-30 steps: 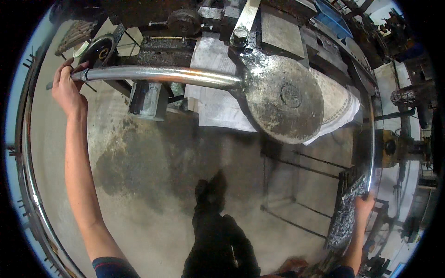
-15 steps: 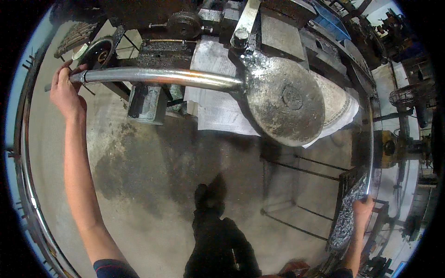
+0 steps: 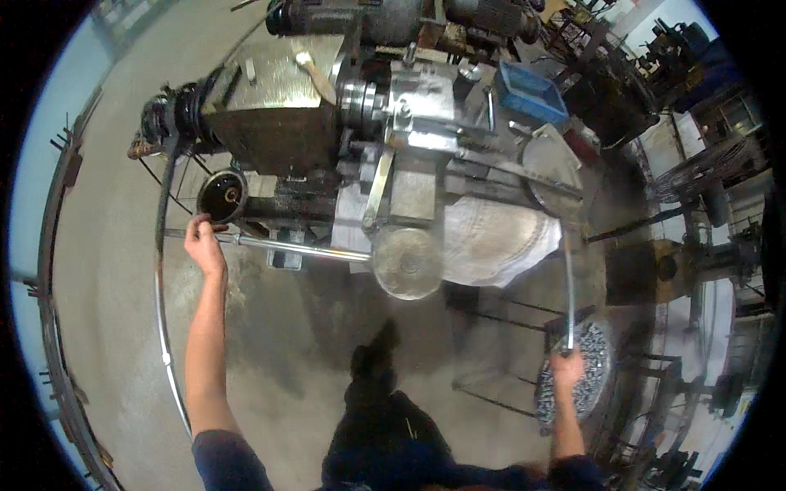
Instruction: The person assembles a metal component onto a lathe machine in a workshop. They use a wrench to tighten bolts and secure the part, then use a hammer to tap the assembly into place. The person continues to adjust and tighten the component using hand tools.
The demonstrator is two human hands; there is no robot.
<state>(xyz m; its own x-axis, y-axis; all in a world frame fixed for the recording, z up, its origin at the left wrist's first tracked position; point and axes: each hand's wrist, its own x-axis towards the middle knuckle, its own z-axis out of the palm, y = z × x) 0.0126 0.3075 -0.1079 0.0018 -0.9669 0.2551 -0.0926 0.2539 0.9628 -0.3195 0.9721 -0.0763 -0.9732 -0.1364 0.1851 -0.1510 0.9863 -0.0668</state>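
At the left, my left hand (image 3: 205, 245) is closed around the outer end of a straight shiny metal lever (image 3: 303, 248). The lever's inner end joins a round metal disc (image 3: 407, 263) at the front of a lathe-like machine (image 3: 274, 131). Over on the right, my right hand (image 3: 566, 368) wraps round the lower end of a thin upright metal rod (image 3: 571, 286). The rod's upper part is blurred beside the machine's right end. White and stained cloths (image 3: 495, 237) hang under the disc.
Below my right hand stands a tray of small metal pieces (image 3: 594, 348) on a thin-legged stand. A blue crate (image 3: 528, 92) and a brush (image 3: 315, 75) lie on the machine. A dark round pan (image 3: 214, 200) sits beyond my left hand. A long bar (image 3: 166, 360) curves down the left.
The view has drawn back and shows more of the machine. Both hands appear nearer the middle of the picture, still on the lever and the rod.
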